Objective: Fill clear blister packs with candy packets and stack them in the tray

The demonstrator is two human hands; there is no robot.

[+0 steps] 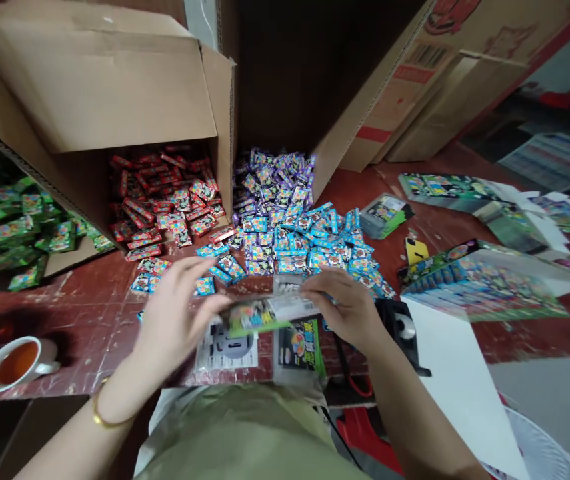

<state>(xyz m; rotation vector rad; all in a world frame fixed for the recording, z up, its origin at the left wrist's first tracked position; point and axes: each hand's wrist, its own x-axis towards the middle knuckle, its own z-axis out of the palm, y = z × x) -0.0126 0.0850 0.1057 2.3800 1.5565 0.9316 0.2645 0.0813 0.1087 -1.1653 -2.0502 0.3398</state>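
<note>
Both my hands hold one clear plastic packet [269, 312] with a green printed card inside, level above the red table [89, 313]. My left hand [177, 320] pinches its left end, fingers closed on it. My right hand [347, 307] grips its right end from above. Under the packet lie two more packets: a pale one [227, 350] and a dark green one [299, 350]. Just beyond my hands spreads a heap of small blue sachets [315, 243], with purple sachets [275, 173] behind and red sachets [165, 193] spilling from a tipped carton.
A tipped cardboard carton [89, 87] holds the red sachets; green sachets [15, 233] lie at far left. A cup of tea [15, 363] stands at the front left. A black tape dispenser [405, 327], a white sheet [455, 380] and printed display boxes [485, 280] are on the right.
</note>
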